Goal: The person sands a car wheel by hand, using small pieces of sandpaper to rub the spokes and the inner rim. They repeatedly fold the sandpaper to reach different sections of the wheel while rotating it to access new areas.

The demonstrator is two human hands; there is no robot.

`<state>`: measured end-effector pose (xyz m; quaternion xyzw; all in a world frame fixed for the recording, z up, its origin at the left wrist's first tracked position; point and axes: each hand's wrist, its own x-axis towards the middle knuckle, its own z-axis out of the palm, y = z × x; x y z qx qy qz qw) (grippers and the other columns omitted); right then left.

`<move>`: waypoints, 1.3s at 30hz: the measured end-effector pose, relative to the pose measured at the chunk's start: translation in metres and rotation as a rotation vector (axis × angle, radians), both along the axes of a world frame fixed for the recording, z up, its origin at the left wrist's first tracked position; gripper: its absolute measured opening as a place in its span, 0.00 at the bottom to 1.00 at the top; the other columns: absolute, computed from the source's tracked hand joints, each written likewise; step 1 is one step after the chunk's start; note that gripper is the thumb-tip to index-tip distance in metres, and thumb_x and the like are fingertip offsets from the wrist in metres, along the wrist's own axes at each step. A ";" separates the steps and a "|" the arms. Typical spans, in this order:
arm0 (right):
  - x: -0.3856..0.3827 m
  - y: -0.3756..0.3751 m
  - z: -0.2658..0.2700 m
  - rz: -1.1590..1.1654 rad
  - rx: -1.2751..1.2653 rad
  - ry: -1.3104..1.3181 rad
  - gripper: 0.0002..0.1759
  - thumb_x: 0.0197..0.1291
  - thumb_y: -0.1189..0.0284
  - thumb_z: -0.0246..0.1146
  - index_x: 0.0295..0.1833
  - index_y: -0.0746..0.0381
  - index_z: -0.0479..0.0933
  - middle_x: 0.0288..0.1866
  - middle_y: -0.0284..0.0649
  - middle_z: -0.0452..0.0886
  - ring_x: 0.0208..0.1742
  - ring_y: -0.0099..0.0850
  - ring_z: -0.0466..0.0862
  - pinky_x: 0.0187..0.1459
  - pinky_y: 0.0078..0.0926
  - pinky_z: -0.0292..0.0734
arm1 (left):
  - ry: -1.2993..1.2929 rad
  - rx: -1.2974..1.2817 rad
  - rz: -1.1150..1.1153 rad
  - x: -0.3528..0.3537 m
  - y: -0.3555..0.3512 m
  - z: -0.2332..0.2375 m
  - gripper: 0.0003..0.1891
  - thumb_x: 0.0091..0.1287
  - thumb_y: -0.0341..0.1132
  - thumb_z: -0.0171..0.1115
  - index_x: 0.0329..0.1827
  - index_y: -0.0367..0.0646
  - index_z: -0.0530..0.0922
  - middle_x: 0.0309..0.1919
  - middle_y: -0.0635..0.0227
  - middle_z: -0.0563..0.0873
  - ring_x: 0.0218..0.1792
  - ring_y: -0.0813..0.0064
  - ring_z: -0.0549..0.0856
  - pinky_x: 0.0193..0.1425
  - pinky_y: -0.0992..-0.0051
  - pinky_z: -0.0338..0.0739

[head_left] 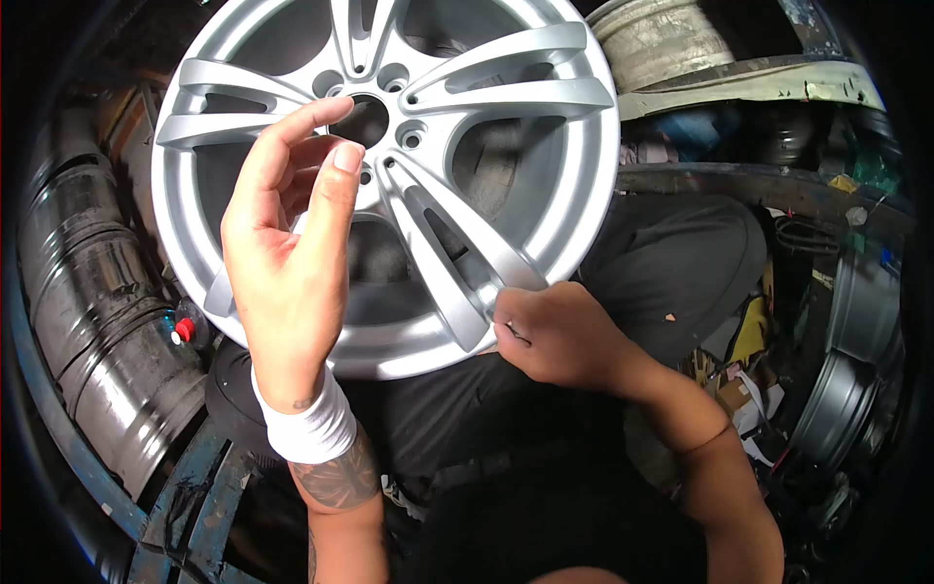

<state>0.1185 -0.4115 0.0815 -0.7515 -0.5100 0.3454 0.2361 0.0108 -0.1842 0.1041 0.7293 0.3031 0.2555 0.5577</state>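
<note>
A silver alloy wheel (506,268) with paired spokes lies face up in front of my lap, its centre hole and bolt holes showing. My left hand (292,224), with a white band on the wrist, is over the wheel just left of the centre hole. Its fingers are curved, with a gap between thumb and forefinger and nothing visible between them. My right hand (555,336) is closed in a fist at the outer end of a lower right spoke, by the rim. A short dark line shows on it; what its fingers hold, if anything, is hidden.
Dark stacked drums or wheel barrels (107,302) stand at the left, beside a red-capped bottle (185,331). Blue metal bars (185,487) cross the lower left. More wheels (837,409) stand at the right near mixed scraps. A worn rim (662,44) is at upper right.
</note>
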 end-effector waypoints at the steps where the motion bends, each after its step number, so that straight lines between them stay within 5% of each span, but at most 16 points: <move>1: 0.003 0.001 0.003 -0.015 -0.013 -0.023 0.03 0.61 0.74 0.69 0.38 0.60 0.81 0.25 0.44 0.84 0.28 0.46 0.86 0.32 0.40 0.78 | 0.007 -0.006 0.004 -0.001 0.000 0.001 0.17 0.80 0.33 0.62 0.67 0.35 0.80 0.49 0.66 0.88 0.53 0.79 0.86 0.55 0.76 0.79; 9: 0.002 0.002 0.025 0.017 -0.007 -0.292 0.11 0.57 0.81 0.62 0.46 0.61 0.83 0.33 0.41 0.86 0.36 0.44 0.87 0.43 0.39 0.78 | 0.016 -0.009 -0.015 -0.004 -0.001 0.000 0.16 0.80 0.33 0.63 0.65 0.34 0.81 0.50 0.65 0.88 0.53 0.78 0.86 0.57 0.75 0.80; 18: -0.015 -0.001 0.014 0.073 0.061 -0.420 0.10 0.53 0.81 0.62 0.43 0.65 0.81 0.27 0.39 0.79 0.32 0.39 0.84 0.42 0.36 0.76 | 0.005 -0.027 0.008 -0.004 -0.003 0.002 0.14 0.79 0.33 0.64 0.62 0.36 0.83 0.49 0.68 0.88 0.50 0.80 0.85 0.54 0.77 0.79; 20: -0.023 -0.008 0.006 0.088 0.133 -0.389 0.07 0.55 0.81 0.62 0.41 0.64 0.80 0.26 0.39 0.78 0.30 0.39 0.83 0.40 0.36 0.75 | -0.031 -0.022 0.026 -0.001 -0.003 0.001 0.12 0.76 0.30 0.67 0.59 0.39 0.86 0.42 0.71 0.88 0.43 0.84 0.83 0.50 0.80 0.77; 39: -0.012 -0.003 0.011 0.008 -0.048 -0.125 0.04 0.59 0.75 0.69 0.36 0.60 0.80 0.27 0.40 0.83 0.31 0.43 0.84 0.38 0.41 0.77 | 0.019 -0.043 0.031 -0.001 -0.007 -0.003 0.11 0.76 0.32 0.67 0.57 0.39 0.87 0.40 0.69 0.90 0.40 0.83 0.84 0.48 0.79 0.79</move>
